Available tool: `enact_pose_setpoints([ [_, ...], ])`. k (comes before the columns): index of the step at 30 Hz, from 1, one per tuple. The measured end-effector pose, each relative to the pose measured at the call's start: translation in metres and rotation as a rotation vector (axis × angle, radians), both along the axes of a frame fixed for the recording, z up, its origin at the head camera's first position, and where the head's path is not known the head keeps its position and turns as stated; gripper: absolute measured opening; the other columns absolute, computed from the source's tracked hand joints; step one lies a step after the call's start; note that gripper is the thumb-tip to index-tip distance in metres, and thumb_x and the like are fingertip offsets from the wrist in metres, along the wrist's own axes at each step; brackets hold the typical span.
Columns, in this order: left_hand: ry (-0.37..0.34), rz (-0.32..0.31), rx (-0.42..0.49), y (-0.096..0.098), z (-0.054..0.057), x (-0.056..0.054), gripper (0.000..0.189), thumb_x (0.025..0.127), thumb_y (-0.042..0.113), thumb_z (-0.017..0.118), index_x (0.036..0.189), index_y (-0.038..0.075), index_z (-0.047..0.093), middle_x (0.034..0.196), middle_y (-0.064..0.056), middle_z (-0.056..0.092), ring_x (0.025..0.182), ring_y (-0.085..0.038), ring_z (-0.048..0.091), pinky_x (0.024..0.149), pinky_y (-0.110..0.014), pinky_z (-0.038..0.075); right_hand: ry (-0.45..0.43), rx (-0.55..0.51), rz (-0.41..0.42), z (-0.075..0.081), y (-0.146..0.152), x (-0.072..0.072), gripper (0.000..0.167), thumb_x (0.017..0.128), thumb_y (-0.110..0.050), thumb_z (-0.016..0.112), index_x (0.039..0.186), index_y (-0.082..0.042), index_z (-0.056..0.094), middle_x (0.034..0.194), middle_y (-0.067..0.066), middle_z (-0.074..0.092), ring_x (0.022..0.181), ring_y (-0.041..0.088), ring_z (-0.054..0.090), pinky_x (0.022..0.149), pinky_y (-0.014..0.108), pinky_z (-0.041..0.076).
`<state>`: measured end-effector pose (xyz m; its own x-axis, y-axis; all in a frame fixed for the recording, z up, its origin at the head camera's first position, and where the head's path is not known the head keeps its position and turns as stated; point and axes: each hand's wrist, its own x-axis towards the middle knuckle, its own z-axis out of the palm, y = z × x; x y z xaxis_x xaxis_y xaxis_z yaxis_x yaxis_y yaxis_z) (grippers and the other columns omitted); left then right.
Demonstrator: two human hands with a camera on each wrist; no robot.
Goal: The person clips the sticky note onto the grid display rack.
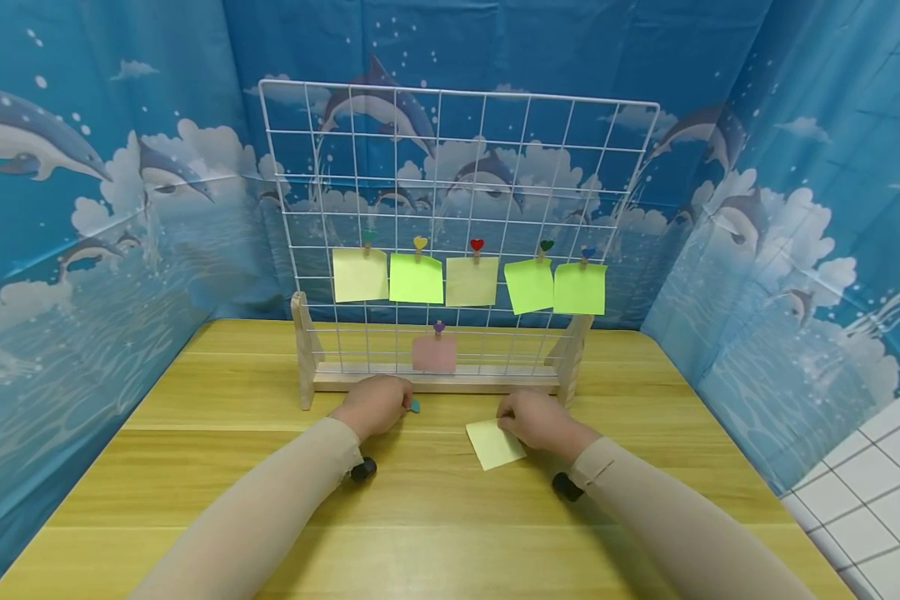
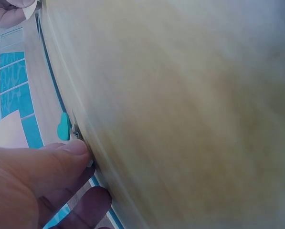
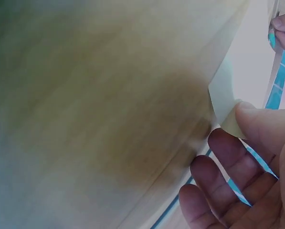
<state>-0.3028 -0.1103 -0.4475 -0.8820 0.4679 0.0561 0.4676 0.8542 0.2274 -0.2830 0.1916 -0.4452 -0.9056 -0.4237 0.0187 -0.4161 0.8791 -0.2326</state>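
Observation:
My left hand (image 1: 375,404) pinches a small clip with a teal top (image 2: 63,127) between thumb and fingertips, low over the table just in front of the rack's wooden base. To the right, my right hand (image 1: 543,421) holds a pale yellow sticky note (image 1: 495,444) by its upper right edge, thumb on its face. Behind both hands stands a white wire grid rack (image 1: 457,182). Several yellow and green notes, such as a bright green note (image 1: 416,278), hang on it from small heart-topped clips. Lower down hangs a pink note (image 1: 434,354) under a purple heart clip (image 1: 438,327).
The grid stands in a wooden base (image 1: 435,382) with upright side feet on a wood-grain table (image 1: 420,533). Blue dolphin-print curtains (image 1: 120,200) enclose the back and sides. White tiles (image 1: 885,475) show at the lower right.

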Motion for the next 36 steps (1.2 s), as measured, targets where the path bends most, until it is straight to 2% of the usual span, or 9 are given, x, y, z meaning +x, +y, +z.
enact_pose_setpoints([
  [6,-0.012,0.002,0.021,0.001,-0.002,0.000,0.008,0.100,0.013,0.073,0.093,0.017,0.073,0.094,0.004,0.074,0.083,-0.012,0.063,0.084,-0.035,0.059,-0.002,-0.059,-0.019,0.001,0.003,-0.004,0.010,0.101,-0.017,0.072,0.098,-0.012,0.080,0.094,-0.001,0.076,0.084,0.012,0.065,0.082,0.040,0.059],
  [8,-0.011,-0.005,0.017,0.001,-0.002,-0.001,0.014,0.101,0.012,0.071,0.089,0.017,0.073,0.091,0.004,0.073,0.080,-0.011,0.060,0.082,-0.033,0.057,0.015,-0.089,-0.028,0.004,0.005,-0.006,0.011,0.101,-0.018,0.071,0.100,-0.012,0.080,0.096,0.001,0.076,0.085,0.014,0.066,0.083,0.041,0.059],
  [11,-0.024,-0.014,0.013,0.002,-0.003,-0.002,0.029,0.104,0.010,0.065,0.076,0.018,0.069,0.081,0.005,0.066,0.074,-0.011,0.050,0.076,-0.030,0.049,0.052,-0.145,-0.054,0.009,0.006,-0.008,0.012,0.102,-0.018,0.070,0.102,-0.012,0.081,0.100,0.003,0.078,0.093,0.020,0.071,0.087,0.044,0.059],
  [14,-0.052,-0.014,0.009,0.002,-0.002,-0.002,0.042,0.105,0.007,0.061,0.064,0.019,0.057,0.070,0.005,0.051,0.069,-0.013,0.041,0.070,-0.030,0.039,0.080,-0.197,-0.068,0.014,0.007,-0.011,0.015,0.103,-0.017,0.069,0.105,-0.011,0.082,0.107,0.007,0.078,0.103,0.026,0.073,0.093,0.048,0.059],
  [19,-0.083,-0.012,0.017,0.003,-0.001,-0.001,0.046,0.103,0.004,0.062,0.061,0.020,0.049,0.067,0.004,0.041,0.066,-0.014,0.036,0.066,-0.031,0.034,0.096,-0.258,-0.119,0.021,0.006,-0.015,0.018,0.105,-0.018,0.066,0.110,-0.009,0.081,0.114,0.010,0.077,0.105,0.027,0.072,0.089,0.046,0.060],
  [23,-0.097,-0.007,0.024,0.003,0.000,-0.001,0.033,0.100,0.005,0.066,0.070,0.018,0.066,0.075,0.006,0.059,0.071,-0.012,0.046,0.075,-0.030,0.048,0.124,-0.283,-0.139,0.026,0.006,-0.020,0.020,0.106,-0.017,0.065,0.113,-0.007,0.080,0.118,0.013,0.075,0.105,0.027,0.071,0.086,0.045,0.060],
  [26,-0.106,0.002,0.028,0.002,0.000,-0.001,0.022,0.099,0.005,0.068,0.085,0.018,0.078,0.093,0.004,0.075,0.082,-0.011,0.061,0.090,-0.038,0.059,0.146,-0.309,-0.143,0.029,0.008,-0.024,0.021,0.106,-0.015,0.064,0.116,-0.005,0.079,0.119,0.016,0.075,0.105,0.030,0.071,0.086,0.045,0.060],
  [29,-0.107,0.005,0.032,0.001,0.000,-0.001,0.018,0.099,0.006,0.069,0.093,0.018,0.082,0.102,0.001,0.079,0.091,-0.013,0.067,0.095,-0.041,0.060,0.173,-0.315,-0.146,0.034,0.009,-0.029,0.022,0.106,-0.014,0.064,0.119,-0.004,0.078,0.119,0.017,0.074,0.103,0.031,0.072,0.082,0.045,0.060],
  [36,-0.126,0.004,0.074,0.000,0.001,0.000,0.015,0.099,0.007,0.068,0.101,0.015,0.081,0.104,0.000,0.078,0.094,-0.017,0.069,0.095,-0.040,0.059,0.253,-0.293,-0.148,0.042,0.009,-0.040,0.024,0.106,-0.016,0.063,0.121,-0.005,0.078,0.120,0.014,0.077,0.104,0.030,0.074,0.083,0.045,0.059],
])
